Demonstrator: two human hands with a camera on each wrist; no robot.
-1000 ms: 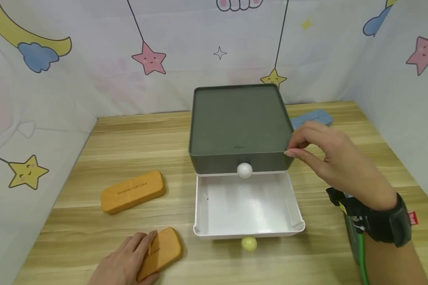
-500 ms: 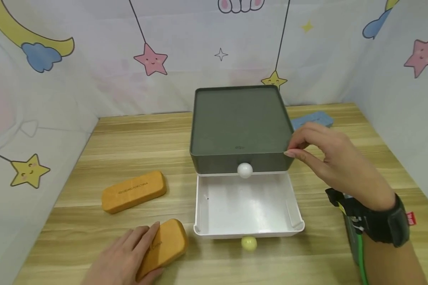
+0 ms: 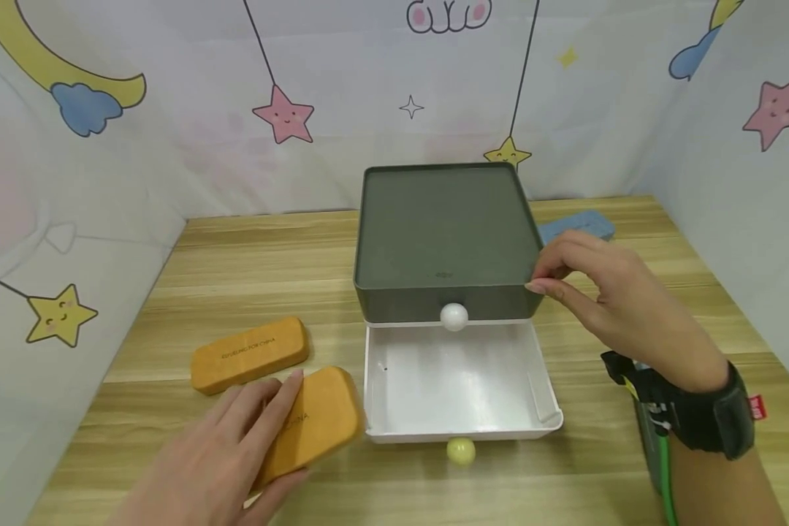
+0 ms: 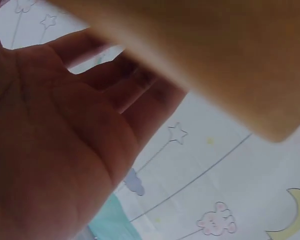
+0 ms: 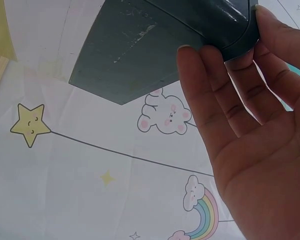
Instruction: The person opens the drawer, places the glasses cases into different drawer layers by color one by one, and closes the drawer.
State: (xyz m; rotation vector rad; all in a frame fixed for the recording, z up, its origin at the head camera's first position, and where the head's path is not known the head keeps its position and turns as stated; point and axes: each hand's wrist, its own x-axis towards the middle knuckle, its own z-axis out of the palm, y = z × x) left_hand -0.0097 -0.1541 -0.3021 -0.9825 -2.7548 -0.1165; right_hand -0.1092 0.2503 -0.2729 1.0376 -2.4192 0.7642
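Note:
My left hand [image 3: 217, 446] grips an orange oblong case [image 3: 318, 420] with dark lettering ending in "CHINA", thumb along the near side and fingers over the far side. Its right end comes close to the left wall of a pulled-out white drawer [image 3: 450, 380] with a yellow knob [image 3: 461, 451]. In the left wrist view the case [image 4: 230, 65] looms blurred above the palm. My right hand [image 3: 598, 292] holds the front right corner of the dark grey drawer box [image 3: 447, 226], thumb at the front; the right wrist view shows fingers along the box's side [image 5: 135, 50].
A second orange case [image 3: 250, 354] lies on the wooden table left of the drawer. Behind the box, at right, is a blue oblong thing [image 3: 578, 225]. A white knob [image 3: 454, 317] sits on the box's front, above the drawer. Printed cloth [image 3: 342, 175] walls the table's back and sides.
My left hand has raised the orange case and brought it rightward and away from me, nearer the drawer. My right hand stays at the box's corner; the view has tilted slightly.

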